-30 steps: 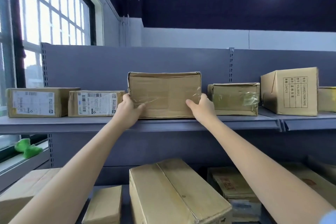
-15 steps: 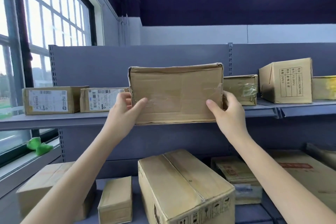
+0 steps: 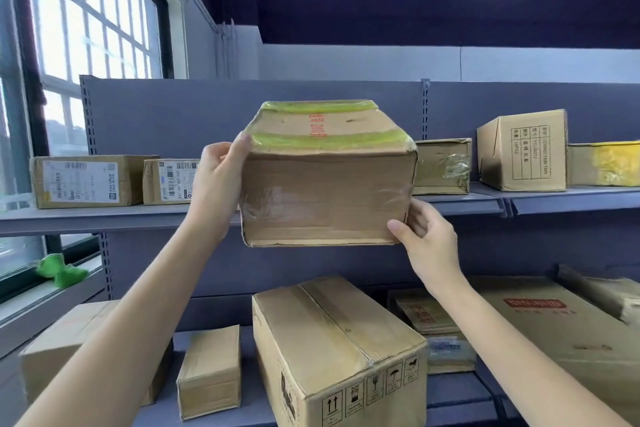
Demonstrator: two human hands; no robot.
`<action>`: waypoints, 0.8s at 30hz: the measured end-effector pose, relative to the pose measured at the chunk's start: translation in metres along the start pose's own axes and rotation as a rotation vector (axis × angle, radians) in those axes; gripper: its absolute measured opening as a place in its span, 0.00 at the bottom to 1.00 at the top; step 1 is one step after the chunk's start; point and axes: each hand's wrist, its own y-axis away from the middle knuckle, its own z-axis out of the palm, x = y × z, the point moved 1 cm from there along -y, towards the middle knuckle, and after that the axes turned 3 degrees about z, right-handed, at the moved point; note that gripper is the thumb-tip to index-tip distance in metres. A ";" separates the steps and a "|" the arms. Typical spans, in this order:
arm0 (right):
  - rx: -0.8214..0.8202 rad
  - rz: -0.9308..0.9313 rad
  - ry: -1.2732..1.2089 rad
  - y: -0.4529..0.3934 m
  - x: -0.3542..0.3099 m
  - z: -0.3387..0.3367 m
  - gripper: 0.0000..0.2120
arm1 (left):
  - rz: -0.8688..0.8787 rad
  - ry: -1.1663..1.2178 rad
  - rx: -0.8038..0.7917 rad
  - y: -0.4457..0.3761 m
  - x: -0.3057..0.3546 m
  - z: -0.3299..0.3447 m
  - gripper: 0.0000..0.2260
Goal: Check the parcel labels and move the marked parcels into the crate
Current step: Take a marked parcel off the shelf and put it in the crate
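— Where is the parcel [image 3: 327, 184] right now?

— In the air in front of the upper shelf [image 3: 104, 217], clear of the board, tipped so its top face shows. That top carries two bands of yellow-green tape and some red print (too blurred to read). No white label shows on the faces turned this way.

— And the hands?

— The left hand [image 3: 216, 180] grips the parcel's left side high up, thumb on the near face and fingers [image 3: 242, 142] curled over the top left edge. The right hand [image 3: 427, 239] holds the lower right corner, thumb across the front edge, the other fingers behind the parcel and mostly hidden.

— What stands on the upper shelf beside it?

— Left of the parcel, two boxes with white printed labels: a wide labelled box [image 3: 86, 180] furthest out and a smaller labelled box [image 3: 171, 180] partly behind the left hand. Right of the parcel, a taped brown box [image 3: 443, 166], then a tall box [image 3: 523, 151] with a black printed table on its side, then a box wrapped in yellow tape [image 3: 604, 165] at the frame's edge.

— Below the parcel?

— A lower shelf with a large carton [image 3: 339, 354] bearing handling symbols directly under it, a small plain box [image 3: 209, 374] to the left of that, and more cartons either side. A green object [image 3: 60, 269] lies on the windowsill, far left of the parcel.
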 end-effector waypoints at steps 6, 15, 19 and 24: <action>-0.022 0.060 -0.127 0.009 0.017 -0.002 0.19 | -0.032 -0.007 0.015 0.003 -0.004 0.009 0.14; -0.139 0.718 -0.823 0.011 0.020 0.008 0.22 | -0.038 -0.068 0.082 0.012 -0.001 0.011 0.12; -0.209 0.811 -1.060 0.017 0.014 0.018 0.31 | 0.104 -0.513 0.175 0.019 0.003 0.005 0.24; -0.148 0.739 -1.153 0.017 0.010 0.026 0.24 | 0.507 -0.857 0.092 0.039 0.042 0.026 0.18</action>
